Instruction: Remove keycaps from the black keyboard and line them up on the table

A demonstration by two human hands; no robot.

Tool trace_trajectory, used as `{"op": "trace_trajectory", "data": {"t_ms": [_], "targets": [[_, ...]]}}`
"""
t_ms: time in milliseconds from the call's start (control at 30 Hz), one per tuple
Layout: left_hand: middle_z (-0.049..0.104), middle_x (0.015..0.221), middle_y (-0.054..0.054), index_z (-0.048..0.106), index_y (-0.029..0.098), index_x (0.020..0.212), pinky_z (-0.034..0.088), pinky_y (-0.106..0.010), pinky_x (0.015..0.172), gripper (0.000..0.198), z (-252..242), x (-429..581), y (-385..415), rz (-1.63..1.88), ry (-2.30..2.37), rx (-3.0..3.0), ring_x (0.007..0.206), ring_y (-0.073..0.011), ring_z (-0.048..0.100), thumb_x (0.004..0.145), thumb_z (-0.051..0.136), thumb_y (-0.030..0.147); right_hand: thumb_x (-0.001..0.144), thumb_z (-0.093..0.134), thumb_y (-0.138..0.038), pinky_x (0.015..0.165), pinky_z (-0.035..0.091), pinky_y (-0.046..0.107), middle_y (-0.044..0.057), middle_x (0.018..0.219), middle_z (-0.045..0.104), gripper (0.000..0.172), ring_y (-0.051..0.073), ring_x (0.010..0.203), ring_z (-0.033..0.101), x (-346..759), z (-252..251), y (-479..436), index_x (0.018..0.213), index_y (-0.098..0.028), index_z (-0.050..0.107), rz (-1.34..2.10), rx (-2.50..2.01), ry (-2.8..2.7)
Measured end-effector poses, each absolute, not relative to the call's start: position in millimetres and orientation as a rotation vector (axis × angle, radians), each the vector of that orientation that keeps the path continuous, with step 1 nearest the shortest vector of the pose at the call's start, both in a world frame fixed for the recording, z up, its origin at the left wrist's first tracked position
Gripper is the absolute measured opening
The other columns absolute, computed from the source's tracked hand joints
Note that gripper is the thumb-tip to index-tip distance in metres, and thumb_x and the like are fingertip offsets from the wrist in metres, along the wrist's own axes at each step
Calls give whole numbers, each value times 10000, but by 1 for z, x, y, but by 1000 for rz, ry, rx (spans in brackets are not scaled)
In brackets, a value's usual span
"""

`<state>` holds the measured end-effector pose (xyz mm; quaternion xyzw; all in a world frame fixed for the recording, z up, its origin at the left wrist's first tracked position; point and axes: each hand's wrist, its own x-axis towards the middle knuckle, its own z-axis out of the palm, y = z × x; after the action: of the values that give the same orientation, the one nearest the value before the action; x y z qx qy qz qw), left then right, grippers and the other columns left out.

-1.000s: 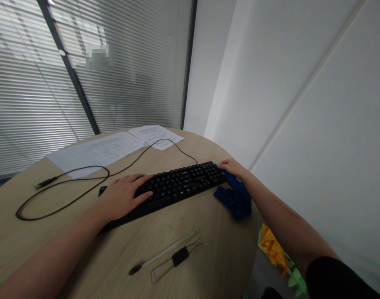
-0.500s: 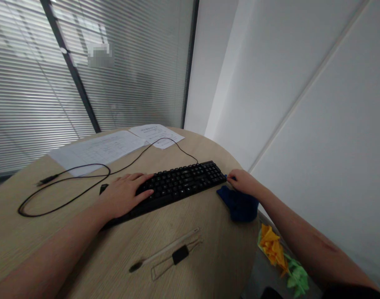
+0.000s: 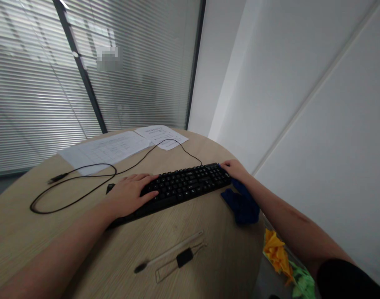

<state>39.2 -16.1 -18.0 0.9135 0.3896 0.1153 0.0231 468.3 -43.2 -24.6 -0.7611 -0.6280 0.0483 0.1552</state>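
Observation:
A black keyboard (image 3: 180, 187) lies across the round wooden table (image 3: 84, 232). My left hand (image 3: 130, 194) rests flat on the keyboard's left end, fingers stretched out. My right hand (image 3: 236, 169) sits at the keyboard's right end, fingers curled over a dark blue cloth (image 3: 241, 203) that trails along the table edge under my forearm. The keyboard's black cable (image 3: 84, 176) loops away to the left.
Printed paper sheets (image 3: 115, 147) lie at the table's far side. A thin brush (image 3: 168, 253) and a wire keycap puller (image 3: 182, 261) lie near the front edge. Orange and green paper scraps (image 3: 280, 259) are on the floor at right. Blinds and a white wall stand behind.
My right hand has slid from the keyboard's near right corner back up to its far right corner with the blue cloth. The left hand has stayed on the keyboard.

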Motion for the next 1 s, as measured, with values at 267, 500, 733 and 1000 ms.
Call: {"op": "trace_trajectory", "data": {"t_ms": [267, 500, 733, 1000], "targets": [[585, 1356, -70, 516, 280, 1382, 364, -465, 1041, 628, -20, 40, -16, 357, 1212, 2826, 1202, -303, 546, 896, 377, 653, 879, 540, -291, 644, 433, 241, 53, 758, 736, 281, 180, 725, 656, 474, -28, -39, 841, -142, 775, 237, -2147, -1771], [589, 1348, -74, 508, 275, 1391, 361, -469, 1039, 635, -17, 42, -18, 345, 1231, 2823, 1196, -313, 548, 893, 375, 646, 873, 530, -321, 660, 447, 243, 37, 759, 733, 296, 180, 729, 652, 487, -34, -77, 835, -148, 768, 331, -2118, -1809], [591, 1338, -82, 506, 267, 1389, 368, -470, 1028, 651, -18, 43, -17, 322, 1237, 2824, 1195, -318, 543, 889, 366, 659, 859, 520, -339, 650, 443, 264, 50, 733, 730, 308, 193, 705, 635, 484, -34, -113, 804, -154, 760, 317, -2110, -1842], [579, 1354, -86, 501, 262, 1395, 361, -478, 1038, 651, -16, 41, -19, 326, 1235, 2821, 1197, -319, 542, 898, 350, 654, 882, 526, -350, 718, 454, 278, 58, 819, 738, 285, 201, 784, 656, 472, -36, -140, 851, -190, 761, 174, -2093, -1816]]}}
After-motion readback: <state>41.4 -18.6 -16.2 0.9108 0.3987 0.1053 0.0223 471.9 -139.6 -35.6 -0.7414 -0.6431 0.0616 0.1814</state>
